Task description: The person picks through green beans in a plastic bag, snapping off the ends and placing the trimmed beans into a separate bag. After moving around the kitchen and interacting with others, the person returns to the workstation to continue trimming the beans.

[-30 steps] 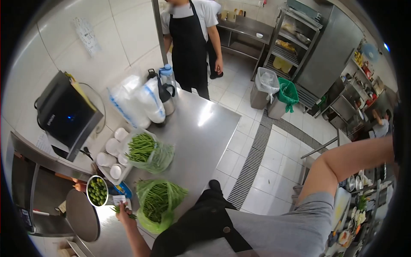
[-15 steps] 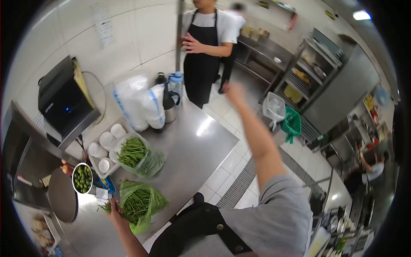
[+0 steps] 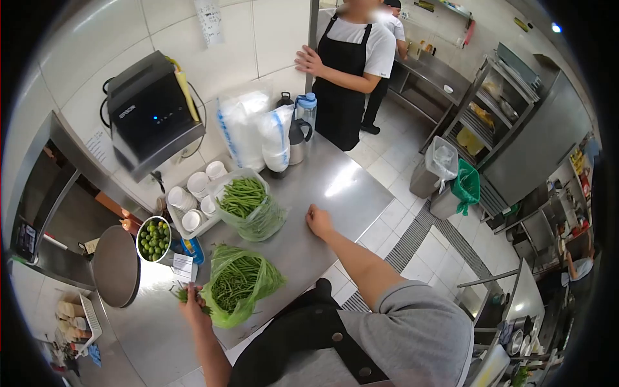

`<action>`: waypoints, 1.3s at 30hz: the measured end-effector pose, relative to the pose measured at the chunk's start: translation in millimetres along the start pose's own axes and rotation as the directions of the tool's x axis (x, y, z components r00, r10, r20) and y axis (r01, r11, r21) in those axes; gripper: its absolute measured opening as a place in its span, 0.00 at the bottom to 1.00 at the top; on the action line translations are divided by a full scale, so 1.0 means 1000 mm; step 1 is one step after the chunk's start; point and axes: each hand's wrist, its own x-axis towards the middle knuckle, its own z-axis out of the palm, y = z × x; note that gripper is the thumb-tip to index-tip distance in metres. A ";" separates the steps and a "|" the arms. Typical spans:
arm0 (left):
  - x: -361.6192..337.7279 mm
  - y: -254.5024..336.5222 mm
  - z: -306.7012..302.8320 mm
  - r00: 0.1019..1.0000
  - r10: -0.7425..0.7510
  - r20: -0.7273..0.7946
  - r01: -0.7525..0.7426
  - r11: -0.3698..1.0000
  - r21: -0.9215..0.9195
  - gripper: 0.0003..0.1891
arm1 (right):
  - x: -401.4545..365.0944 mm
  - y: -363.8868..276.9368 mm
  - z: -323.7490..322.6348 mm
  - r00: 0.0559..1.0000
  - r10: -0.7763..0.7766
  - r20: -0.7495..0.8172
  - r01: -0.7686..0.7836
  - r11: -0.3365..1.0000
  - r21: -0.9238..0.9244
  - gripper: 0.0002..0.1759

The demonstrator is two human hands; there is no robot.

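Observation:
My left hand [image 3: 193, 304] is closed around a few green beans [image 3: 183, 295], beside a green plastic bag [image 3: 265, 278] full of beans [image 3: 235, 284]. My right hand [image 3: 318, 219], fingers curled in, rests at the steel table [image 3: 342, 174]; whether anything is inside it cannot be made out. Between the hands and the wall stands a clear bag [image 3: 261, 222] holding more green beans [image 3: 242, 197]. A white bucket of green limes [image 3: 154, 239] is left of the bags, with a paper slip [image 3: 183, 267] near it.
White cups [image 3: 182, 199] sit in a tray by the wall. Packs of plastic [image 3: 245, 129], a blue-capped bottle [image 3: 306, 109] and a thermos [image 3: 298, 138] stand behind. A printer [image 3: 151, 113] hangs above. A co-worker in a black apron [image 3: 342, 77] stands past the table; bins [image 3: 464, 187] are at right.
My right hand has come down from beyond the table's edge to the table. The view has shifted, so the tabletop things appear farther right. My left hand still holds beans.

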 end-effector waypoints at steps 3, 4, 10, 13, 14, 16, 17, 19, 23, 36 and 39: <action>-0.010 -0.015 0.015 0.990 -0.035 0.139 0.035 0.999 0.004 0.07 | -0.010 -0.007 0.006 0.997 0.059 -0.044 -0.062 0.997 -0.054 0.06; -0.025 -0.019 0.028 0.984 -0.067 0.167 0.070 0.997 -0.015 0.07 | -0.018 -0.011 0.010 0.995 0.074 -0.064 -0.079 0.994 -0.078 0.07; -0.058 -0.044 0.029 0.851 -0.352 0.390 0.295 0.934 0.200 0.15 | -0.075 -0.046 0.025 0.987 0.157 -0.031 -0.158 0.987 -0.024 0.09; -0.040 -0.042 0.010 0.810 -0.414 0.415 0.414 0.905 0.095 0.18 | -0.096 -0.054 0.022 0.999 0.040 -0.029 -0.041 0.999 -0.011 0.09; -0.029 -0.038 0.006 0.809 -0.426 0.405 0.444 0.894 0.053 0.19 | -0.097 -0.053 0.021 0.999 0.012 -0.032 -0.012 1.000 -0.007 0.08; -0.014 -0.035 0.000 0.791 -0.463 0.400 0.512 0.859 -0.019 0.17 | -0.100 -0.052 0.022 0.998 -0.036 -0.044 0.036 0.999 0.012 0.08; -0.010 -0.039 -0.002 0.791 -0.495 0.360 0.540 0.841 -0.029 0.16 | -0.102 -0.051 0.025 0.998 -0.040 -0.055 0.040 0.999 0.005 0.08; -0.019 -0.036 0.007 0.763 -0.578 0.290 0.604 0.797 0.002 0.14 | -0.102 -0.051 0.026 0.996 -0.048 -0.073 0.048 0.999 -0.012 0.08; -0.063 -0.047 0.018 0.612 -0.624 0.486 0.541 0.778 0.318 0.13 | -0.104 -0.056 0.022 0.994 -0.064 -0.093 0.058 0.996 -0.068 0.06; -0.045 -0.032 0.006 0.377 -0.660 0.650 0.637 0.694 0.335 0.19 | -0.099 -0.071 0.020 0.996 0.078 -0.047 -0.080 0.995 -0.050 0.08; -0.044 -0.032 0.007 0.414 -0.612 0.674 0.634 0.725 0.268 0.16 | -0.097 -0.100 0.015 0.955 0.119 0.270 -0.186 0.954 0.237 0.12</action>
